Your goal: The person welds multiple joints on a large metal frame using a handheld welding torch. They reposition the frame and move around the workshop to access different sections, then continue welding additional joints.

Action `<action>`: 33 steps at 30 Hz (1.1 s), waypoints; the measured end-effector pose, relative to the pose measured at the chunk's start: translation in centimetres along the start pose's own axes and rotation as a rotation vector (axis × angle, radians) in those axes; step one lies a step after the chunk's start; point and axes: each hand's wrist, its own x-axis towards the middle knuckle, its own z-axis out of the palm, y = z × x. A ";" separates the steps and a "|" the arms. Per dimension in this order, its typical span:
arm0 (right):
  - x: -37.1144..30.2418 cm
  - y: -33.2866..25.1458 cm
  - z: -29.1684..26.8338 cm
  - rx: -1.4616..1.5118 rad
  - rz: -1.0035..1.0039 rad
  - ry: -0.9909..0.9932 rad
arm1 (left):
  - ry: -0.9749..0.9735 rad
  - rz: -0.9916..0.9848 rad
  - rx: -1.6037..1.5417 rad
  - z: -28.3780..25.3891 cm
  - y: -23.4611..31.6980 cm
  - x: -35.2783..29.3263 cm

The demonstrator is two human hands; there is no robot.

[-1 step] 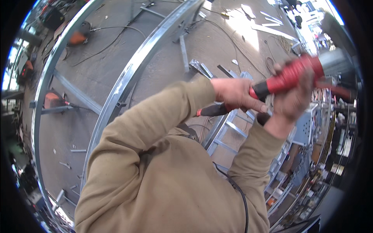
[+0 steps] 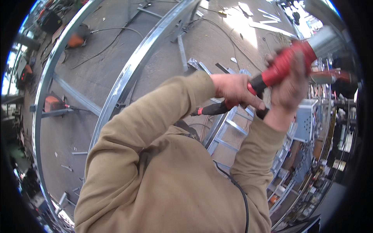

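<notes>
A thick red and black hand tool [image 2: 281,68] slants up to the right in front of me; its exact kind is unclear. My left hand [image 2: 232,88] closes round its narrower black and red end. Farther along, my right hand [image 2: 289,87] grips the wide red body, its dark, dirty fingers blurred by motion. A grey metal piece [image 2: 325,40] continues from the red end toward the upper right. Below my left hand a black handle with red bands [image 2: 213,109] sticks out; whether it belongs to the same tool is hidden.
Long galvanized steel bars [image 2: 132,64] form a large frame at the left. A ladder-like metal frame [image 2: 237,127] stands below my hands. Orange-red machines [image 2: 52,103] and cables lie on the floor [image 2: 159,58]. A cluttered bench with a grey box [image 2: 305,120] runs along the right.
The tool and my right hand have shifted slightly left and the tool's far end sits higher. My left hand stays nearly in place, still gripping.
</notes>
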 end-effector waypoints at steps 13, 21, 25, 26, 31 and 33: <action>1.6 7.4 4.1 -0.192 0.278 0.063 | 0.751 0.115 0.199 1.9 -7.4 -2.8; 2.0 9.0 3.6 -0.245 0.593 -0.082 | 0.668 -0.021 0.035 3.1 -9.0 -3.1; 1.7 9.9 4.2 -0.136 0.518 -0.006 | 0.640 0.043 -0.031 2.5 -10.2 -3.6; 1.8 10.1 4.1 -0.132 0.524 -0.003 | 0.597 0.013 -0.052 2.4 -10.6 -3.7; 2.9 11.5 3.3 -0.043 0.601 0.002 | 0.555 -0.145 -0.078 1.8 -12.4 -4.1; 3.3 12.0 3.2 -0.047 0.679 0.029 | 0.581 -0.118 -0.048 1.8 -12.6 -4.2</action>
